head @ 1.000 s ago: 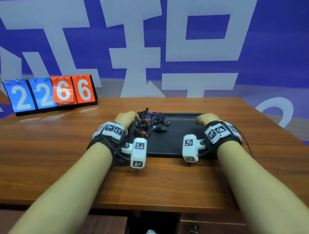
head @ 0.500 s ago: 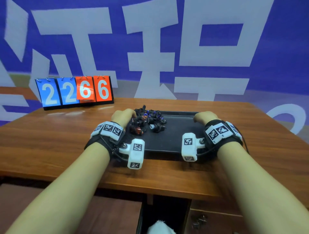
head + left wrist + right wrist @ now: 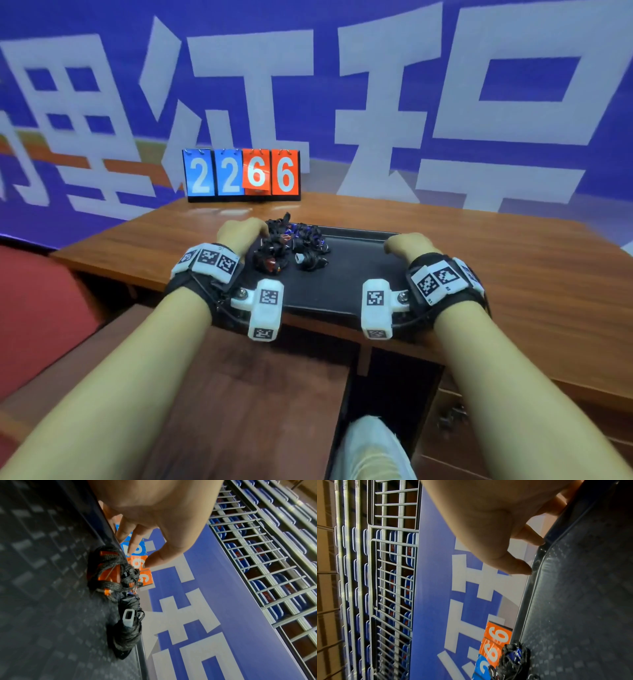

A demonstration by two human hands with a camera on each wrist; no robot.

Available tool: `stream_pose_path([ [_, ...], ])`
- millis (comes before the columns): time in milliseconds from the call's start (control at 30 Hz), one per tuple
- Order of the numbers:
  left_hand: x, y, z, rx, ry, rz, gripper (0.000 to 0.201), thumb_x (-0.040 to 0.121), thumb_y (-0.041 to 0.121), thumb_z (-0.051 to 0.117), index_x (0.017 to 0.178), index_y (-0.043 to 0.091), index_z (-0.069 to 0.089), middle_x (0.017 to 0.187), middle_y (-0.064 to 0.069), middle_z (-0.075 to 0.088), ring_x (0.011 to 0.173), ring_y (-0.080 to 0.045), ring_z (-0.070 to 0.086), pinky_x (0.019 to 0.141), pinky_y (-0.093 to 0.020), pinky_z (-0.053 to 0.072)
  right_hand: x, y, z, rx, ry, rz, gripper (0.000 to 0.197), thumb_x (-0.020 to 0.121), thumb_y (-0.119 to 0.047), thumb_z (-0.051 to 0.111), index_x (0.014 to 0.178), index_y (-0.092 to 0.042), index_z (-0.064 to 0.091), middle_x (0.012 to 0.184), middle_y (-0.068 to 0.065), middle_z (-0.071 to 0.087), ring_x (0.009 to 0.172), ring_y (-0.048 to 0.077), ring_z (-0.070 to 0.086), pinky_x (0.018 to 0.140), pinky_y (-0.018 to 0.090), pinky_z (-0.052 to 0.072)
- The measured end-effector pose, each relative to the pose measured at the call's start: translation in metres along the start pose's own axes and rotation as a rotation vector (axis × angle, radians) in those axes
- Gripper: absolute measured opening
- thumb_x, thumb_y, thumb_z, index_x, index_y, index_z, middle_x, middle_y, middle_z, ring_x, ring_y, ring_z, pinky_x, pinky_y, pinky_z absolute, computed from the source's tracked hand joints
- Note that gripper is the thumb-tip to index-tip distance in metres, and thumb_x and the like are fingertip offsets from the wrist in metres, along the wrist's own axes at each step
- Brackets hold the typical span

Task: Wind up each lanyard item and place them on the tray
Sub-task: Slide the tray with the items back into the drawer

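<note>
A black textured tray point(image 3: 342, 277) lies on the wooden table near its front edge. Several wound black lanyard bundles point(image 3: 291, 246) are piled in its far left corner. In the left wrist view one bundle wraps an orange piece point(image 3: 109, 573) and another a white clip point(image 3: 127, 616). My left hand point(image 3: 239, 233) holds the tray's left rim: its fingers curl under the edge and its thumb point(image 3: 163, 553) hovers above. My right hand point(image 3: 407, 245) holds the right rim, with the thumb point(image 3: 513, 563) tip at the edge. The right half of the tray floor point(image 3: 590, 601) holds nothing.
A flip scoreboard point(image 3: 241, 174) reading 2266 stands at the table's far edge. The table point(image 3: 513, 274) stretches right of the tray. A red seat point(image 3: 41, 308) is at the left. A wooden cabinet top point(image 3: 239, 394) and my knee point(image 3: 370, 448) are below the table's front edge.
The view has drawn back and swung, so the scoreboard looks nearer the middle. Both hands stay at the tray's sides, and the tray appears closer to the table's front edge.
</note>
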State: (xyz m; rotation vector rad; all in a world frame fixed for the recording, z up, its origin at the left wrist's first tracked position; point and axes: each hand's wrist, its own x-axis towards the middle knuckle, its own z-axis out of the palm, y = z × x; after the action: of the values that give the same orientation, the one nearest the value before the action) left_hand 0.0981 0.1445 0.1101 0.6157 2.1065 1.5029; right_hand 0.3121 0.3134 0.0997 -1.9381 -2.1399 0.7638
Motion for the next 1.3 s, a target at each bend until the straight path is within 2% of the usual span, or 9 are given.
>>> stream_pose_path([
  [67,-0.011,-0.005,-0.018,-0.005,0.025,-0.009,0.013,0.075,0.016,0.065,0.082,0.005,0.064,0.089,-0.014,0.070,0.086,-0.031,0.068,0.086,-0.043,0.056,-0.010,-0.009,0.009,-0.006,-0.016,-0.024,0.030,0.092,-0.029,0.052,0.115,-0.011,0.058,0.112,0.010,0.057,0.115,0.032,0.057,0.104,0.041,0.043],
  [200,-0.031,-0.017,-0.059,0.007,0.069,-0.011,0.010,0.081,0.014,0.063,0.079,0.004,0.063,0.074,-0.008,0.065,0.064,-0.023,0.058,0.058,-0.027,0.041,-0.039,-0.032,0.031,-0.031,-0.049,-0.088,0.019,0.093,-0.028,0.051,0.104,-0.013,0.053,0.102,0.009,0.052,0.100,0.028,0.055,0.102,0.038,0.045],
  [300,-0.041,-0.029,-0.086,0.004,0.116,-0.014,0.011,0.080,0.013,0.064,0.080,0.003,0.063,0.072,-0.008,0.063,0.063,-0.024,0.057,0.060,-0.027,0.042,-0.060,-0.048,0.045,-0.014,-0.066,-0.123,0.021,0.092,-0.027,0.050,0.105,-0.011,0.055,0.101,0.010,0.054,0.095,0.029,0.054,0.100,0.038,0.046],
  [500,-0.064,-0.055,-0.137,0.029,0.207,-0.035,0.013,0.087,0.014,0.061,0.075,0.010,0.058,0.072,0.002,0.053,0.059,-0.020,0.050,0.049,-0.028,0.033,-0.096,-0.075,0.077,0.121,-0.066,-0.051,0.070,0.073,-0.041,0.058,0.134,-0.009,0.051,0.139,0.017,0.050,0.124,0.037,0.050,0.108,0.040,0.040],
  [633,-0.083,-0.072,-0.171,0.057,0.254,-0.066,0.012,0.086,0.016,0.061,0.076,0.010,0.059,0.076,0.002,0.056,0.060,-0.020,0.050,0.048,-0.029,0.034,-0.135,-0.093,0.084,0.050,-0.088,-0.183,0.034,0.085,-0.033,0.055,0.109,-0.010,0.058,0.116,0.013,0.060,0.105,0.032,0.058,0.094,0.037,0.048],
  [733,-0.098,-0.081,-0.194,0.002,0.303,-0.075,0.014,0.089,0.010,0.058,0.075,0.010,0.055,0.075,0.002,0.053,0.060,-0.013,0.046,0.042,-0.027,0.037,-0.157,-0.104,0.094,-0.001,-0.123,-0.268,0.023,0.091,-0.030,0.051,0.103,-0.011,0.055,0.104,0.010,0.057,0.100,0.030,0.058,0.097,0.037,0.047],
  [900,-0.117,-0.087,-0.227,-0.014,0.351,-0.080,0.016,0.084,0.011,0.061,0.098,0.003,0.063,0.074,-0.003,0.056,0.062,-0.016,0.051,0.052,-0.027,0.035,-0.185,-0.115,0.124,-0.057,-0.178,-0.334,0.025,0.094,-0.027,0.047,0.111,-0.010,0.054,0.118,0.013,0.055,0.114,0.032,0.055,0.107,0.045,0.039],
  [1133,-0.130,-0.105,-0.259,0.004,0.369,-0.116,0.009,0.082,0.011,0.061,0.084,0.002,0.061,0.074,-0.007,0.056,0.064,-0.021,0.051,0.059,-0.028,0.039,-0.213,-0.118,0.152,-0.150,-0.212,-0.347,0.042,0.094,-0.029,0.046,0.131,-0.013,0.054,0.139,0.011,0.052,0.126,0.031,0.050,0.110,0.042,0.036],
  [1300,-0.135,-0.116,-0.268,-0.016,0.359,-0.126,0.011,0.084,0.008,0.059,0.073,0.006,0.058,0.076,-0.008,0.056,0.063,-0.019,0.050,0.055,-0.027,0.039,-0.231,-0.111,0.156,-0.005,-0.287,-0.407,0.042,0.096,-0.021,0.048,0.135,-0.007,0.052,0.139,0.012,0.050,0.130,0.033,0.047,0.085,0.029,0.048],
])
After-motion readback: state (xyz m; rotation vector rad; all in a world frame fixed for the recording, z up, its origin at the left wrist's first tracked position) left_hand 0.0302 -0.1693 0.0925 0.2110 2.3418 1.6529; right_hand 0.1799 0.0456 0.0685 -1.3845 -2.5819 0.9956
